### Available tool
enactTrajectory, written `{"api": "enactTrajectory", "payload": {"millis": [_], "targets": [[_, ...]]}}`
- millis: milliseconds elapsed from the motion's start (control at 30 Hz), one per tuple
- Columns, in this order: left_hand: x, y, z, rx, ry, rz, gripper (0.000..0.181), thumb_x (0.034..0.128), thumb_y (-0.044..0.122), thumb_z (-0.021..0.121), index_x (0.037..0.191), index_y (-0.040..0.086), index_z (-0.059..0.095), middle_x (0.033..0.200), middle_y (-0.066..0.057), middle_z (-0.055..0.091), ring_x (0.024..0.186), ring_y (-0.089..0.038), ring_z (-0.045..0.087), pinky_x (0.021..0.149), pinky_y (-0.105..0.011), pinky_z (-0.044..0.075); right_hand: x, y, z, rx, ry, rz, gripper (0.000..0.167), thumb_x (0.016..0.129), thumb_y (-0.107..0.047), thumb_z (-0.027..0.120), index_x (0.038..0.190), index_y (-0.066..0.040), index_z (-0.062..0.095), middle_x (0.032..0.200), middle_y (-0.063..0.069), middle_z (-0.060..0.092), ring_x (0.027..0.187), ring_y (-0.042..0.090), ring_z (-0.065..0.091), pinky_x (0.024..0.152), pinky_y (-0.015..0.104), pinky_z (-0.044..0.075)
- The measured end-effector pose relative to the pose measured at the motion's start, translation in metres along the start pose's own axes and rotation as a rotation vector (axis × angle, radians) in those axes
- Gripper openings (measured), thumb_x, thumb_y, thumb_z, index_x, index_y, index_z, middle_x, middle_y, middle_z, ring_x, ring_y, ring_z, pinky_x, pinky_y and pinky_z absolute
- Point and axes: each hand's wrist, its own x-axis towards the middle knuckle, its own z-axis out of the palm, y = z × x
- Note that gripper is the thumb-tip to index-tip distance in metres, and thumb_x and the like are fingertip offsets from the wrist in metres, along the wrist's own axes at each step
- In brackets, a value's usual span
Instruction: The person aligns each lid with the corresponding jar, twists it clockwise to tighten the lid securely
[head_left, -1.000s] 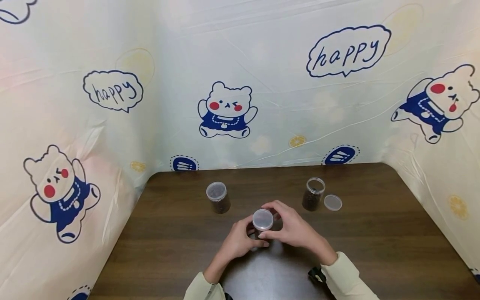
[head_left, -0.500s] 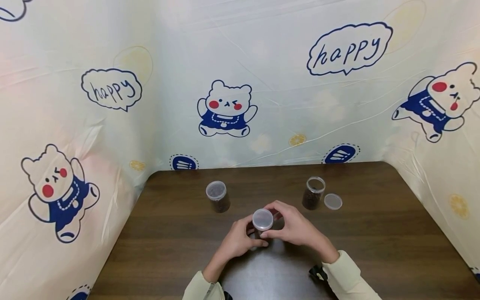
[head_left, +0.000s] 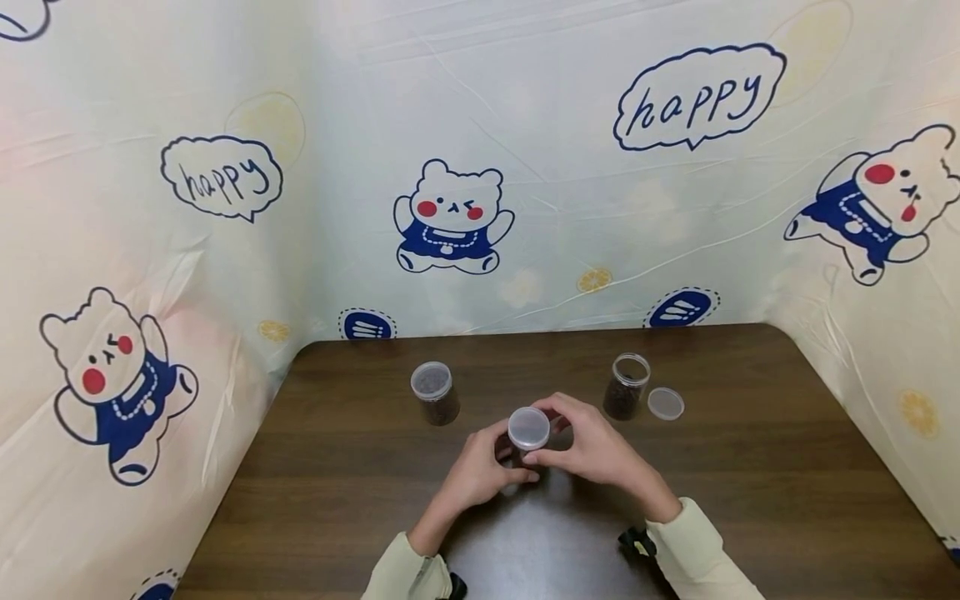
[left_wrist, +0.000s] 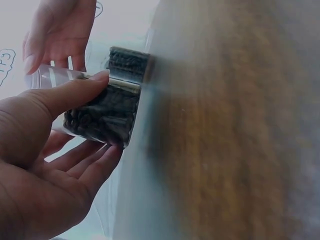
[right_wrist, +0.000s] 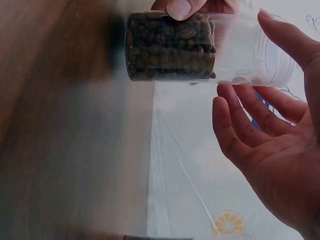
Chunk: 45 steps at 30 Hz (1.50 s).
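Clear lidded jar point(right_wrist: 237, 50) is in front of me, between my hands, over the near-middle of the wooden tabletop point(head_left: 322, 517), lid end up; whether its base touches the wood, I cannot tell. Coffee beans point(right_wrist: 167, 50) fill roughly its lower half, with clear headspace above.

Left hand point(head_left: 474, 473): my fingers are clamped on the jar's body, thumb on one side, the rest curled round the other. My reading: a hold by the beans, where the weight sits, keeps the jar steady.

Right hand point(head_left: 588, 442): thumb and fingers are curled about the top end, one on each side, by the frosted lid point(head_left: 528, 427); whether every fingertip presses, I cannot tell. Likely reason: staying high avoids crowding my left fingers.

Farther back: capped jar point(head_left: 434, 393) upright on the left, uncapped jar point(head_left: 627, 387) upright on the right, loose lid point(head_left: 666, 403) flat just beside it. Presumably they stand back to leave my hands room, the loose lid kept near its own jar
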Motion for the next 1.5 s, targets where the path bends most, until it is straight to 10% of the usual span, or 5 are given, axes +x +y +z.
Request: {"api": "enactTrajectory", "payload": {"millis": [800, 1500], "targets": [[0.052, -0.006, -0.01, -0.01, 0.08, -0.021, 0.06, 0.082, 0.013, 0.092, 0.135, 0.012, 0.064, 0.13, -0.014, 0.073, 0.123, -0.029, 0.072, 0.103, -0.04, 0.059, 0.031, 0.03, -0.004, 0.096, 0.199, 0.194, 0.062, 0.084, -0.03, 0.091, 0.137, -0.017, 0.064, 0.127, 0.007, 0.072, 0.096, 0.021, 0.071, 0.087, 0.048, 0.061], [0.082, -0.016, 0.002, -0.015, 0.201, -0.067, 0.063, 0.0824, 0.007, 0.09, 0.14, 0.012, 0.065, 0.134, -0.017, 0.072, 0.127, -0.03, 0.069, 0.105, -0.041, 0.058, 0.048, 0.05, 0.0, 0.097, 0.26, 0.21, 0.065, 0.09, -0.026, 0.085, 0.149, -0.018, 0.059, 0.134, 0.014, 0.072, 0.107, 0.029, 0.074, 0.092, 0.046, 0.062]]}}
